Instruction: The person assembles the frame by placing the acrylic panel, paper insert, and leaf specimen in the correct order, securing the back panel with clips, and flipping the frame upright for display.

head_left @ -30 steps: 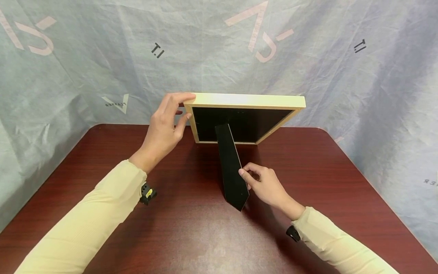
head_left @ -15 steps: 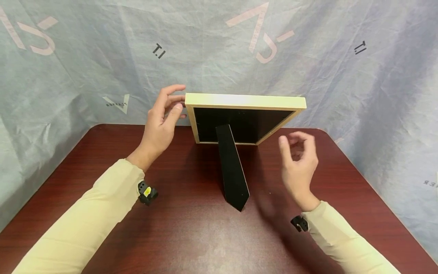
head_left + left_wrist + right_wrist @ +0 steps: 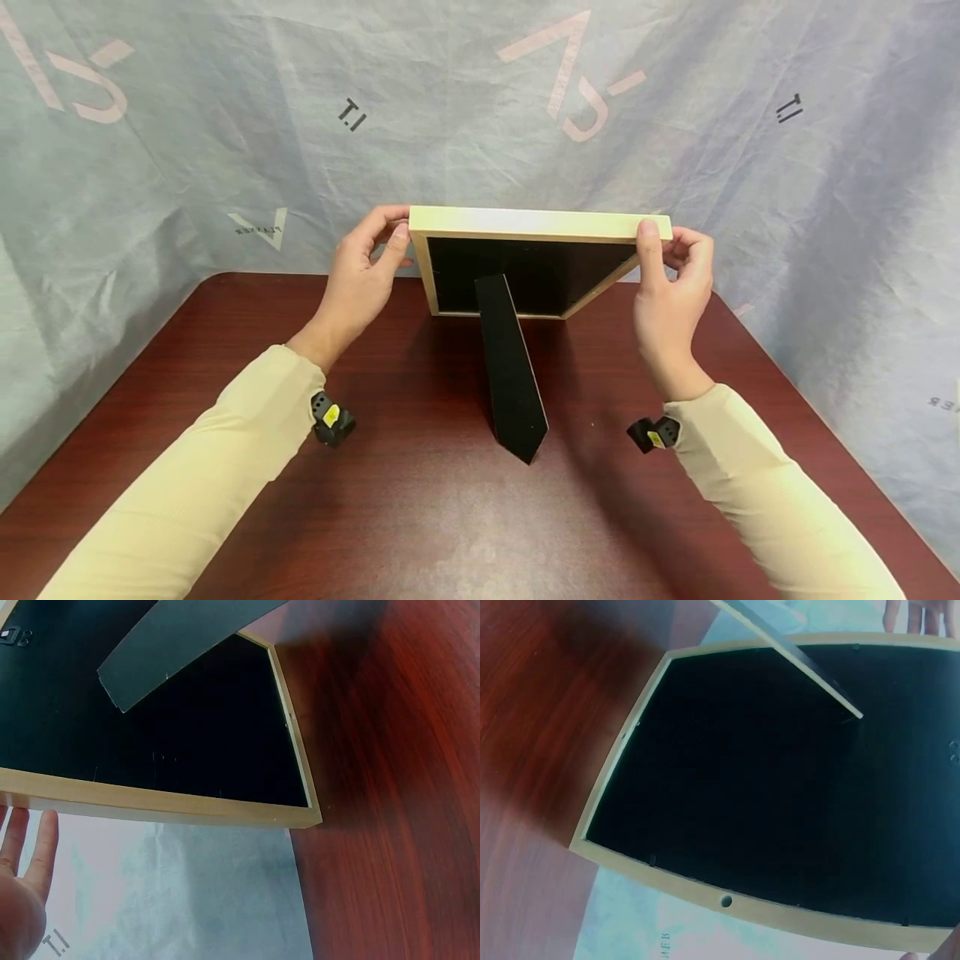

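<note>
A picture frame [image 3: 525, 222] with a pale wooden border stands tilted on the table, its black back toward me. Its black easel leg [image 3: 513, 375] is folded out, the pointed end down on the table. At the upper left corner my left hand [image 3: 358, 279] touches the frame's side; the left wrist view shows fairly straight fingers [image 3: 43, 851] against the wood [image 3: 150, 799]. My right hand [image 3: 671, 312] grips the upper right corner, thumb on the border and fingers bent behind it. Only a sliver of that hand [image 3: 949, 949] shows in the right wrist view.
The dark red wooden table [image 3: 360, 483] has rounded far corners. Close behind it and along both sides hangs a grey printed cloth [image 3: 427, 108]. A small black device sits at the left wrist [image 3: 330, 419] and another at the right wrist [image 3: 654, 434].
My right hand has let go of the easel leg and moved up to the frame's upper right corner. My left hand has shifted slightly off the top onto the side. The frame stays nearly still.
</note>
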The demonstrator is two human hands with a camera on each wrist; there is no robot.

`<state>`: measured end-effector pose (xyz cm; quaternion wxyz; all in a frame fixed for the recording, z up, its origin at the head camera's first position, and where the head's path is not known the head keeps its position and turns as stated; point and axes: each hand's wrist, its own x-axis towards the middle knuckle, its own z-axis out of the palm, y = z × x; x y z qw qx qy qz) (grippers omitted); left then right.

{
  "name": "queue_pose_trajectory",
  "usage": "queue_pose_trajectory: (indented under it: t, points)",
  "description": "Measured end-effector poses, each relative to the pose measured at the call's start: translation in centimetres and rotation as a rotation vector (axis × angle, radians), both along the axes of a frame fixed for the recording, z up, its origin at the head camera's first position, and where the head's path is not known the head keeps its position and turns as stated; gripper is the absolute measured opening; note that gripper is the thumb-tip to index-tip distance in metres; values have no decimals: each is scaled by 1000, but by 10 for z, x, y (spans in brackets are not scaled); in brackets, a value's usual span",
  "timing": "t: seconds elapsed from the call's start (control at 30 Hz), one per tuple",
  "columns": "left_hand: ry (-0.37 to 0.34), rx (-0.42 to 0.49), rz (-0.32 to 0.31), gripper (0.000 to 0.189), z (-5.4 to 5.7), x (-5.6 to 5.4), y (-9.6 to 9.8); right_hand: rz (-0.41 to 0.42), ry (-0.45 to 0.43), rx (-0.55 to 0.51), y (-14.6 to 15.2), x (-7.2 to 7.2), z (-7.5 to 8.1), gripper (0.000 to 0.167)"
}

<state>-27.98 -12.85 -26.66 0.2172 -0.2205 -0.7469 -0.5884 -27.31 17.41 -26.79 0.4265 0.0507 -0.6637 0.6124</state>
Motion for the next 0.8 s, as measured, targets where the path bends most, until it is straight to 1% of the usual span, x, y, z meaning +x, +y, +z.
queue_pose_trajectory:
  t: [0.13,0.27,0.43,0.57,0.6,0.67,0.73,0.8]
  points:
    - [1,-4,-3,29,-1,-1,2,7,-29,-22,4,-5,0,20]
    - [7,-21,-11,26,-2,2,4,7,-64,-42,9,-10,0,20]
    - [28,-44,-15,23,-1,8,9,14,-67,-34,15,-15,1,19]
    - [58,-76,-28,20,-1,15,13,-25,-80,-35,18,-18,4,20]
    - [63,-81,-36,20,0,17,13,-35,-71,-36,17,-18,5,20]
    - [67,-87,-54,20,-1,20,13,-72,-33,-9,11,-12,12,16]
    - [63,-86,-69,23,-2,21,11,-110,35,44,6,-8,16,17]
    - [53,-87,-78,26,-5,21,8,-152,95,118,0,-4,19,23]
